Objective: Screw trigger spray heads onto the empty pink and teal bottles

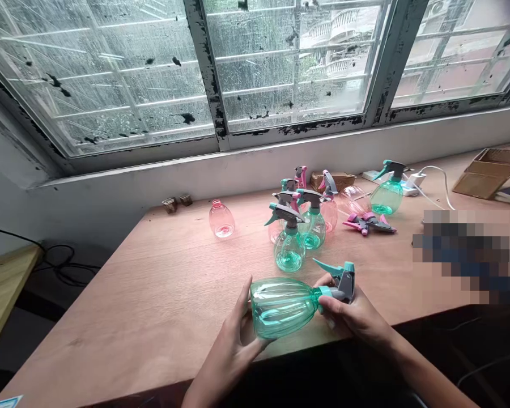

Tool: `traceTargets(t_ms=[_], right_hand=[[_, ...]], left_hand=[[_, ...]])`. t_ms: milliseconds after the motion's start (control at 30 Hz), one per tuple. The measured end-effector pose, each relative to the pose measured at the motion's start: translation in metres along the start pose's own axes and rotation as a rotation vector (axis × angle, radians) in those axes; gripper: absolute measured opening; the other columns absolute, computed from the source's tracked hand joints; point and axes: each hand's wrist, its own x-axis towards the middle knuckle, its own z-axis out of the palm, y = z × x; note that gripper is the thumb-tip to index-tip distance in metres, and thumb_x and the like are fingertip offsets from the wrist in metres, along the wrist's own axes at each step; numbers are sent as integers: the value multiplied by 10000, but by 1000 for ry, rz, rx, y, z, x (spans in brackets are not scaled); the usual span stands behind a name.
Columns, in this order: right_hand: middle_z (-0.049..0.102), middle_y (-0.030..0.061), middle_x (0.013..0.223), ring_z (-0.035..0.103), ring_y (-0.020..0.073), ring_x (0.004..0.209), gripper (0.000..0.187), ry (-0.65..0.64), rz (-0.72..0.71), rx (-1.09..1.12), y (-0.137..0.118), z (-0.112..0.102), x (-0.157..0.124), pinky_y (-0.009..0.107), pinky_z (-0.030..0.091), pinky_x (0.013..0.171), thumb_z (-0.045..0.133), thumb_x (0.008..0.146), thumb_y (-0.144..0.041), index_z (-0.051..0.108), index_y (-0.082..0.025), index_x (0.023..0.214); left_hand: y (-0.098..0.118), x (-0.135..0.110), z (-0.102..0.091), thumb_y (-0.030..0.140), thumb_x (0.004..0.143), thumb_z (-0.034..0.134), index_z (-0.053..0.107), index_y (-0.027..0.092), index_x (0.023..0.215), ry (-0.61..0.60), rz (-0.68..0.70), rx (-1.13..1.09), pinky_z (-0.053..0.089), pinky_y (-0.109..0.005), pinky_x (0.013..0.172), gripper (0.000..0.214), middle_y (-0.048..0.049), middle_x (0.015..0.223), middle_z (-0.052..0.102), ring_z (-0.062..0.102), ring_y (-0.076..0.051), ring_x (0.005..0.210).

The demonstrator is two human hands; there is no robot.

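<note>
I hold a teal see-through spray bottle on its side just above the near edge of the wooden table. My left hand cups the bottle's round bottom with fingers curled round it. My right hand grips the neck and the grey-and-teal trigger head, which points right. Behind the bottle stands a cluster of teal and pink spray bottles with their heads on.
A pink bottle without a head stands alone at the left. A loose pink-and-grey trigger head lies to the right, near another teal bottle. A power strip with white cables and a cardboard box sit far right.
</note>
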Motion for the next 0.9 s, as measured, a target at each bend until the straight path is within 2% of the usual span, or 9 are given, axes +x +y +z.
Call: traceTargets(t_ms=[133, 267, 333, 433, 567, 633, 767, 833, 900], right_hand=[[616, -23, 657, 542, 116, 532, 314, -9, 18, -64, 2, -1, -3, 253, 420, 533, 780, 848, -395, 602, -173, 981], [584, -39, 619, 530, 118, 538, 330, -24, 36, -85, 3, -2, -4, 255, 422, 546, 791, 838, -390, 613, -178, 1018], [606, -27, 647, 535, 115, 530, 317, -22, 27, -71, 3, -3, -3, 253, 419, 533, 784, 843, -390, 614, -179, 1007], [619, -21, 657, 544, 114, 519, 301, -26, 18, -53, 3, -2, -1, 249, 425, 521, 780, 847, -387, 613, -178, 984], [607, -35, 616, 536, 114, 509, 326, -16, 30, -51, 1, -1, -2, 250, 442, 521, 792, 834, -397, 607, -177, 988], [610, -37, 607, 538, 113, 506, 337, -13, 33, -60, 0, 0, -2, 248, 442, 520, 800, 825, -399, 609, -176, 990], [641, -21, 645, 536, 107, 483, 347, 0, 31, -49, -1, 1, -2, 243, 424, 493, 811, 812, -401, 606, -172, 974], [632, -27, 627, 525, 104, 467, 351, 9, 31, -25, -1, 1, -1, 239, 410, 475, 807, 814, -403, 600, -172, 977], [611, -35, 598, 519, 105, 467, 345, 11, 30, -14, -1, 1, -2, 234, 398, 469, 799, 824, -404, 601, -168, 979]], left_hand=[[1, -2, -2, 328, 784, 808, -21, 333, 1595, 14, -29, -52, 253, -487, 1238, 1160, -72, 1657, 285, 319, -319, 1496], [2, -3, -6, 410, 823, 762, 202, 292, 1589, 40, -51, 37, 166, -475, 1265, 956, -67, 1674, 240, 209, -323, 1536], [1, -3, -6, 392, 823, 769, 205, 335, 1582, 39, -28, 81, 184, -472, 1262, 948, -48, 1667, 262, 241, -313, 1527], [-1, -2, -3, 360, 879, 715, 99, 422, 1579, 25, 21, 79, 221, -479, 1252, 935, -15, 1654, 294, 315, -280, 1502], [0, -2, -3, 354, 813, 786, -1, 393, 1586, 23, -33, 27, 169, -480, 1265, 1105, -34, 1681, 216, 235, -295, 1531], [2, -2, -4, 376, 805, 788, 34, 346, 1596, 39, -57, -9, 162, -490, 1265, 1093, -62, 1682, 205, 215, -314, 1535], [4, 0, -4, 347, 823, 774, 262, 335, 1559, 35, -7, 19, 247, -471, 1247, 897, -61, 1659, 269, 269, -325, 1516], [4, 1, -2, 316, 837, 763, 239, 373, 1557, 27, 28, -3, 297, -449, 1230, 892, -47, 1654, 283, 312, -307, 1501], [4, 0, 1, 301, 865, 735, 137, 396, 1575, 6, 31, -62, 323, -456, 1216, 933, -59, 1634, 332, 392, -290, 1462]])
